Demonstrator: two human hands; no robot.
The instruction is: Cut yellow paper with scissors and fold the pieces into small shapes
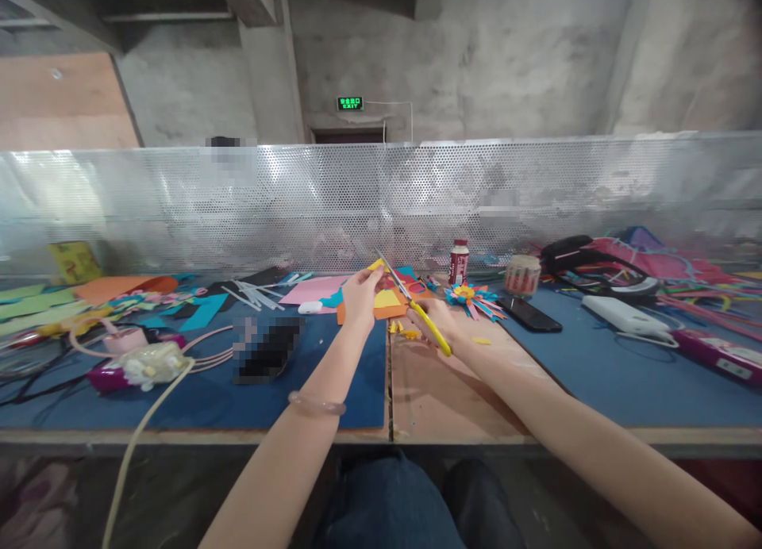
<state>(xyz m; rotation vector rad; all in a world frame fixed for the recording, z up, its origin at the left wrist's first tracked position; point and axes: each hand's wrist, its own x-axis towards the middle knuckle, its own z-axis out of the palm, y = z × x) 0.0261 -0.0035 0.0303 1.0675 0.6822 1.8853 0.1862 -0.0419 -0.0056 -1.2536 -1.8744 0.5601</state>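
My left hand (360,293) is closed, pinching a small yellow paper piece (377,265) between thumb and fingers. My right hand (433,317) grips yellow-handled scissors (429,323), whose blades point up and left to that paper piece. Both hands hover over orange and yellow paper sheets (386,301) lying on the workbench. Yellow paper scraps (481,341) lie by my right hand. A clear bangle circles my left wrist.
A glue bottle (458,262), a paper flower (470,297), a tape roll (522,275), a black phone (529,314) and a white power bank (625,315) lie to the right. Coloured paper, cables and a pink device (128,341) fill the left. A perforated metal screen (536,192) backs the bench.
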